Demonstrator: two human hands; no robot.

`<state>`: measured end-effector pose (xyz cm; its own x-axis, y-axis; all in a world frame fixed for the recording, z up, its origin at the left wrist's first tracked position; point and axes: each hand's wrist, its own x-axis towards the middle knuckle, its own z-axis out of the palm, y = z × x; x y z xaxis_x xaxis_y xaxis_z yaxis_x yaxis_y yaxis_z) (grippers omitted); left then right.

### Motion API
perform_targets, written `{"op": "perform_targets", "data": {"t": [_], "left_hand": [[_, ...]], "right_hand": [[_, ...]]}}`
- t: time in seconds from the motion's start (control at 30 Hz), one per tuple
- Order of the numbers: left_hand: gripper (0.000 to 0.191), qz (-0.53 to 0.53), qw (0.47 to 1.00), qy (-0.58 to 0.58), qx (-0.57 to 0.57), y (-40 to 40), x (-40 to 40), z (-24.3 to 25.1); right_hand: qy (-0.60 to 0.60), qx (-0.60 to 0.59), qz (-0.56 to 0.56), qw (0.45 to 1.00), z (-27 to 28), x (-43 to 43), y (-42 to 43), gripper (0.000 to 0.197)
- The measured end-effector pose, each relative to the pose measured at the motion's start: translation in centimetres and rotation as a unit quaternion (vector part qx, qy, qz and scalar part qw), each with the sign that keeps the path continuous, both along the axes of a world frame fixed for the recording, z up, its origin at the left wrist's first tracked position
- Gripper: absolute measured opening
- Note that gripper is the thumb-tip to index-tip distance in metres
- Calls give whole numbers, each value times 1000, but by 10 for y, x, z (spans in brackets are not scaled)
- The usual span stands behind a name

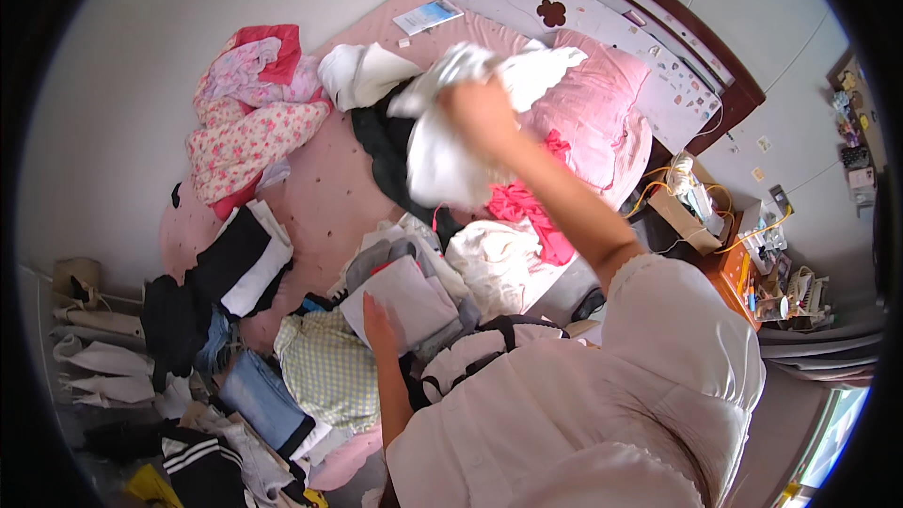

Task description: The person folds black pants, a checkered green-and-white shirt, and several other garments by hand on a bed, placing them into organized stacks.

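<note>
My right hand (480,113) is blurred and reaches out over the bed, closed on a white garment (441,162) that hangs below it and spreads to both sides. Under that cloth lies a dark garment (381,159). Close to my body, my left hand (379,324) is against the left side of a folded pale grey garment (413,300), which tops a stack of folded clothes (423,247). Whether its fingers grip the cloth is not visible. Beside that hand lies a green-and-yellow checked garment (328,367).
The pink bed sheet (324,204) carries a floral quilt (250,134), a pink pillow (589,109), a red-pink cloth (522,204) and a book (427,16). Folded jeans (261,395) and dark clothes (229,261) lie left. A wooden bedside cabinet (734,275) stands right, with cables nearby.
</note>
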<state>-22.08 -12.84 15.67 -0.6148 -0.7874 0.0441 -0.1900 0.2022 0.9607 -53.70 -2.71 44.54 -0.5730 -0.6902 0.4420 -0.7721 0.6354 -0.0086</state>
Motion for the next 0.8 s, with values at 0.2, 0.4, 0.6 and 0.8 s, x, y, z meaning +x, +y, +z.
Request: {"op": "perform_targets", "data": {"t": [0.2, 0.4, 0.6, 0.8], "left_hand": [[46, 74, 973, 10, 218, 23, 34, 48], [51, -50, 993, -101, 20, 54, 71, 28], [53, -70, 984, -163, -8, 86, 79, 59], [52, -54, 986, -156, -39, 94, 111, 73]], "right_hand": [[-395, -17, 62, 917, -188, 161, 14, 57], [-465, -32, 93, 880, -258, 200, 63, 66], [-385, -68, 87, 916, -262, 204, 69, 46], [-364, -268, 60, 890, -237, 172, 51, 45]]}}
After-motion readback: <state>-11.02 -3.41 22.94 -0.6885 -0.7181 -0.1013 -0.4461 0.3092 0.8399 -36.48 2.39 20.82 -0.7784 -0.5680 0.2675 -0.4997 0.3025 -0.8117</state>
